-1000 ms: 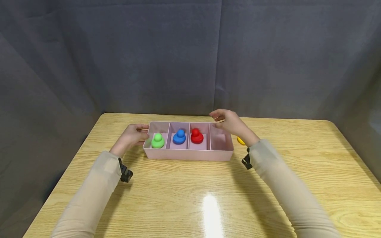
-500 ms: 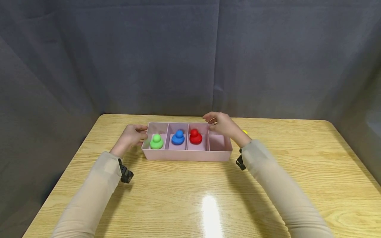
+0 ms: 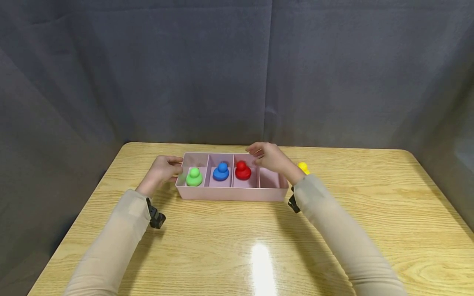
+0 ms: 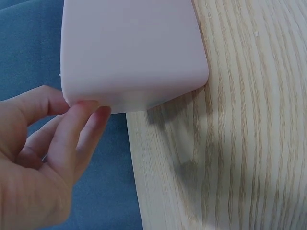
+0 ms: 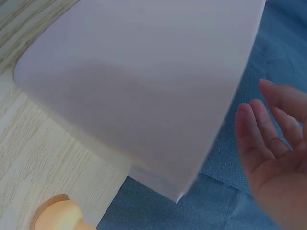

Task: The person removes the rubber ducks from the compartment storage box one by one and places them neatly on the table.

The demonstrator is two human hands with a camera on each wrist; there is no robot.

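A person in beige sleeves is working at a pale wooden desk in front of a grey curtain, with a pink divided tray sitting near the far edge. The left hand is resting against the tray's left end; the left wrist view is showing its fingertips pressing on the tray's rounded end wall, fingers only lightly bent, so this grip is touching the tray rather than wrapping round it. The right hand is hovering over the tray's far rim, above the rightmost compartment and just beside the red duck; its fingers are lying loose and spread, and the right wrist view is showing the palm open and holding nothing, apart from the tray wall. The tray is carrying three small toy ducks, each standing upright in its own compartment: a green duck in the leftmost, a blue duck in the second, the red one in the third. A yellow duck is sitting on the desk just outside the tray's right end, partly hidden behind the right forearm; it is appearing as a blurred yellow shape low in the right wrist view.
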